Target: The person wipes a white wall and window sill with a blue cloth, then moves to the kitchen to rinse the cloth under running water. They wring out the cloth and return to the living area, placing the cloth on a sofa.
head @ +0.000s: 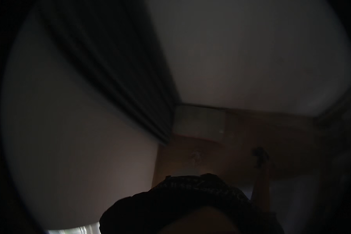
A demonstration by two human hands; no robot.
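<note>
The scene is very dim and blurred. My right forearm (261, 190) reaches forward at the lower right. At its end, my right hand (266, 165) seems closed around a small dark object (260, 155), whose kind is too dark to make out. Below the hand spreads a brown floor (237, 163). My left hand is out of view. The black shirt on my torso (178, 201), with pale lettering across it, covers the lower middle.
A dark pleated curtain (120, 58) hangs between a pale wall (76, 140) on the left and another pale wall (245, 52) ahead. By the curtain's foot is a pale flat-faced thing (199, 121). A whitish surface (292, 196) lies at lower right. Light enters at lower left.
</note>
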